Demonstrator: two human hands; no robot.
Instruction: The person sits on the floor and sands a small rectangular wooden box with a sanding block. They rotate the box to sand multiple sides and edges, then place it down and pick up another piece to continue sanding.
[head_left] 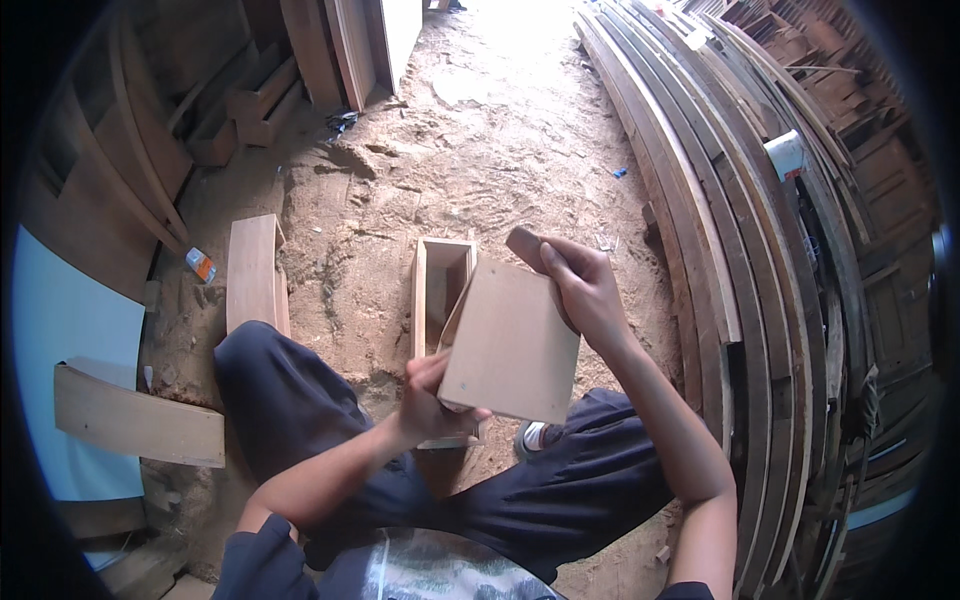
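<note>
Above my lap, my left hand (430, 400) grips the lower left corner of a small wooden box (515, 345). Its pale, flat panel faces up, and little nail marks show near the corners. At the box's upper right edge, my right hand (592, 298) is closed around a brown strip (524, 243) that looks like sandpaper. The strip bends along the box's right side, partly hidden by the fingers. Behind the held box, a long open-topped wooden box (420, 300) stands on the ground between my legs.
Another wooden box (252, 270) lies by my left knee, and a further wooden piece (140, 415) rests on a white panel (85, 300). Long stacked planks (700, 250) line the right side. An orange-and-white container (201, 265) lies on the sawdust-covered ground (480, 150).
</note>
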